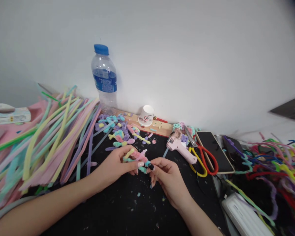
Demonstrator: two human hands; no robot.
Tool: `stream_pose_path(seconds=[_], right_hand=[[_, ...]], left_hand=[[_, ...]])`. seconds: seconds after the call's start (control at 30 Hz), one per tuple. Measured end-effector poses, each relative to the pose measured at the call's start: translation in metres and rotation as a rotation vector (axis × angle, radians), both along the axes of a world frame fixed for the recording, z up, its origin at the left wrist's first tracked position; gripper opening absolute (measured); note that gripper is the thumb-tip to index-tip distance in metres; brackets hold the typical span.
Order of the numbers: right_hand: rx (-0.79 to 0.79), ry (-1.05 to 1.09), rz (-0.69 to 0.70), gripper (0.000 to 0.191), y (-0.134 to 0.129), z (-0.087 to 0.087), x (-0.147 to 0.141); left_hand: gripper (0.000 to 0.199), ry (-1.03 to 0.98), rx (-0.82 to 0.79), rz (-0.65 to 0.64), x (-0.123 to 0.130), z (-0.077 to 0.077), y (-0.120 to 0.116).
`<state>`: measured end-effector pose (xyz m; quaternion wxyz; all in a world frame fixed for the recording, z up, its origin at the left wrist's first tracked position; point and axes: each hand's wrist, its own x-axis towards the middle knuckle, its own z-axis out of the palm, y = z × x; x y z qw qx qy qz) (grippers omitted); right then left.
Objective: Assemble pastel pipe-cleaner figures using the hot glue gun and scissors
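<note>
A small fuzzy piece (139, 155) made of pink, yellow, teal and lilac pipe cleaners is held between my hands above the black mat. My left hand (124, 163) pinches it from the left, with thumb and fingers closed round its middle. At its right end, beside a small black part (150, 166), the thumb and index finger of my right hand (166, 175) are pressed together. Just beyond my hands lies a heap of short, curled pastel pieces (119, 131).
Long pastel pipe cleaners (61, 137) spread on the left. A bottle (104, 78) and paper cup (146, 115) stand by the wall. Rightward lie a pink glue gun (180, 147), red-handled scissors (212, 162), a phone (215, 150), a white device (244, 214) and coloured stems (285, 173).
</note>
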<state>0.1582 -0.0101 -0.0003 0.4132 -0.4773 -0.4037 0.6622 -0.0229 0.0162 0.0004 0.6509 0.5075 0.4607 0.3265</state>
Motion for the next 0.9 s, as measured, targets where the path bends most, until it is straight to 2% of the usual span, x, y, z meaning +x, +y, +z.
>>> stream_pose_path(seconds=[0.43, 0.9], right_hand=[[0.009, 0.014, 0.003, 0.017, -0.0002, -0.0003, -0.0002], [0.014, 0.030, -0.006, 0.015, -0.0006, -0.0046, 0.0004]], left_hand=[[0.019, 0.004, -0.013, -0.006, 0.0012, 0.0066, 0.0000], [0.022, -0.014, -0.034, -0.004, 0.0017, 0.0017, 0.0001]])
